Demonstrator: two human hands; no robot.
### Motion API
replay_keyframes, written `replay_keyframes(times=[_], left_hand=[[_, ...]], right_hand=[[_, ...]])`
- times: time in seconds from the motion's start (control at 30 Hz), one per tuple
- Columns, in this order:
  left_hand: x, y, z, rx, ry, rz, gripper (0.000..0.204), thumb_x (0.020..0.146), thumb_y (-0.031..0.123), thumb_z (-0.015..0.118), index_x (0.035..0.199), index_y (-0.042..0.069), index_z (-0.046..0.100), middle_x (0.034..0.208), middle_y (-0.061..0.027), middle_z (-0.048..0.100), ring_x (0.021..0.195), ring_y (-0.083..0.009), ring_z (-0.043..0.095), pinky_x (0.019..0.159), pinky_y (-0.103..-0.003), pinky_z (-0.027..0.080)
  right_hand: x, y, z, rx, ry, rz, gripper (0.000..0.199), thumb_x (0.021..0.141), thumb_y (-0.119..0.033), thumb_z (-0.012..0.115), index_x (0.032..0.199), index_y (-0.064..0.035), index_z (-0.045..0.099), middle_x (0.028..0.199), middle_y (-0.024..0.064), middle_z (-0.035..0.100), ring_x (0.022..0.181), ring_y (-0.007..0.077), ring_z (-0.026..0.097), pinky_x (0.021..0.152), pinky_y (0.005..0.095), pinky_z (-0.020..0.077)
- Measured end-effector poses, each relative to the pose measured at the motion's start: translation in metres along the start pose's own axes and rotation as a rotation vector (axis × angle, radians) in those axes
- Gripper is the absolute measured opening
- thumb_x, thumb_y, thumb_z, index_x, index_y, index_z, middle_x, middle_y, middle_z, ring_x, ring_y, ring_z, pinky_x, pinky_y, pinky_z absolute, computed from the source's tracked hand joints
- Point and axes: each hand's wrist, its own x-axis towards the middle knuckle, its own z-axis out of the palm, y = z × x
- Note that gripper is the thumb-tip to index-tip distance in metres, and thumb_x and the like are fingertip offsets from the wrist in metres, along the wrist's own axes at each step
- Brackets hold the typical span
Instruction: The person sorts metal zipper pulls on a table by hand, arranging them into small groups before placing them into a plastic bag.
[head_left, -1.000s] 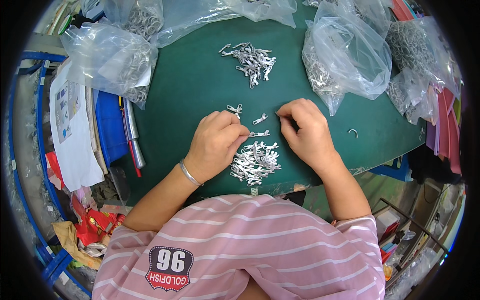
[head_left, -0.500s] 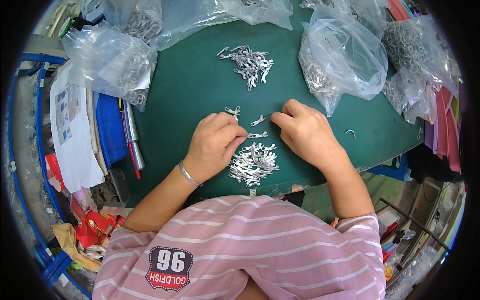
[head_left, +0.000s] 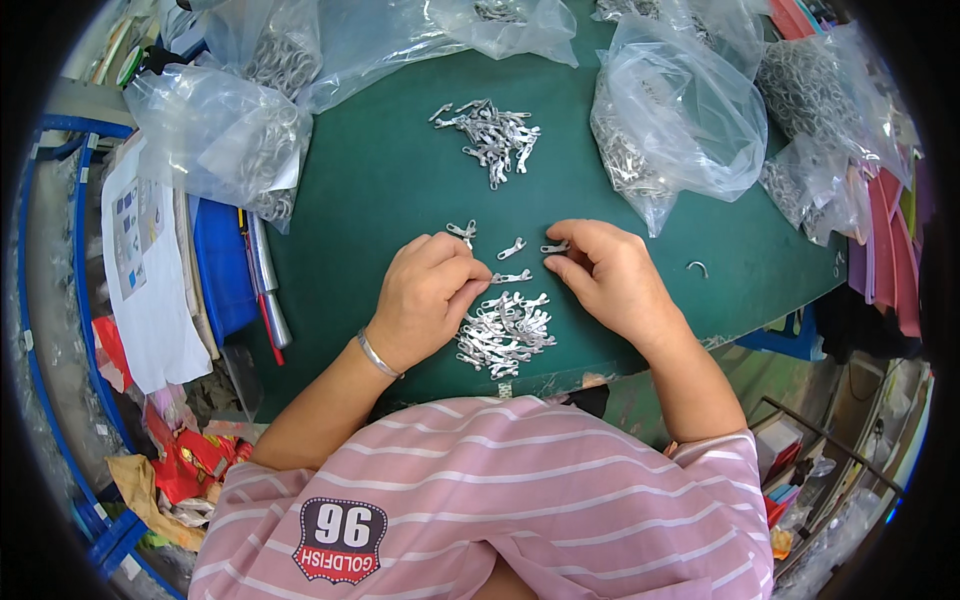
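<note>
My left hand (head_left: 423,295) is closed in a pinch on one end of a small silver metal clasp (head_left: 514,277). Opposite it, my right hand (head_left: 618,285) has its thumb and forefinger parted. Another silver clasp (head_left: 554,247) shows between those fingertips; whether they touch it cannot be made out. A loose clasp (head_left: 511,248) lies between the hands, and a few more clasps (head_left: 462,232) lie just beyond my left knuckles. Close to my body is a pile of the same clasps (head_left: 505,335). A second pile of metal pieces (head_left: 496,140) sits farther off.
Clear plastic bags of metal rings and parts stand far left (head_left: 225,130) and far right (head_left: 680,115). A curved metal piece (head_left: 697,268) lies on the green table (head_left: 380,150). Pens (head_left: 264,275) and a blue bin (head_left: 222,260) line the left edge.
My right thumb and forefinger have spread apart, and a clasp now shows between them. My left hand keeps its pinch in about the same place.
</note>
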Motion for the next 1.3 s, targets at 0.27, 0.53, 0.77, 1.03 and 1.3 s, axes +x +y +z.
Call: replay_keyframes(times=[0.27, 0.53, 0.77, 1.03, 1.3], left_hand=[[-0.001, -0.001, 0.000, 0.000, 0.006, -0.003, 0.016, 0.076, -0.001, 0.078, 0.089, 0.006, 0.073, 0.088, -0.0068, 0.063, 0.081, -0.0260, 0.061, 0.071, -0.037, 0.047], [0.001, 0.000, 0.000, -0.003, 0.005, 0.022, 0.015, 0.076, -0.001, 0.077, 0.089, 0.006, 0.072, 0.089, -0.0079, 0.062, 0.082, -0.0279, 0.061, 0.074, -0.038, 0.048], [0.000, 0.000, -0.001, 0.000, 0.000, 0.017, 0.016, 0.077, 0.000, 0.077, 0.090, 0.006, 0.071, 0.089, -0.0092, 0.062, 0.082, -0.0291, 0.060, 0.075, -0.040, 0.048], [0.001, 0.003, -0.004, 0.016, -0.010, 0.014, 0.015, 0.077, 0.000, 0.078, 0.089, 0.005, 0.070, 0.087, -0.0101, 0.061, 0.083, -0.0298, 0.061, 0.075, -0.039, 0.049], [0.000, 0.001, 0.000, 0.043, -0.010, 0.018, 0.016, 0.077, 0.000, 0.078, 0.089, 0.004, 0.069, 0.088, -0.0088, 0.062, 0.082, -0.0288, 0.060, 0.075, -0.039, 0.048]], right_hand=[[0.001, 0.012, -0.020, -0.019, 0.115, -0.136, 0.015, 0.084, 0.004, 0.070, 0.098, -0.0005, 0.070, 0.092, 0.0148, 0.066, 0.083, 0.0336, 0.066, 0.076, 0.0398, 0.0538], [-0.002, 0.014, 0.006, -0.113, 0.051, -0.430, 0.019, 0.076, 0.006, 0.072, 0.093, -0.0030, 0.070, 0.095, 0.0094, 0.065, 0.087, 0.0304, 0.063, 0.075, 0.0401, 0.0533], [0.001, 0.007, 0.023, -0.077, 0.025, -0.495, 0.026, 0.072, 0.009, 0.068, 0.095, -0.0014, 0.070, 0.102, 0.0103, 0.066, 0.092, 0.0314, 0.063, 0.078, 0.0411, 0.0541], [0.006, 0.007, 0.020, -0.107, -0.063, -0.527, 0.024, 0.075, 0.004, 0.065, 0.097, -0.0023, 0.071, 0.105, 0.0085, 0.068, 0.101, 0.0302, 0.063, 0.085, 0.0414, 0.0492], [-0.002, 0.007, 0.023, -0.058, -0.026, -0.507, 0.027, 0.074, 0.007, 0.068, 0.099, -0.0030, 0.072, 0.103, 0.0072, 0.068, 0.097, 0.0299, 0.063, 0.084, 0.0407, 0.0499]])
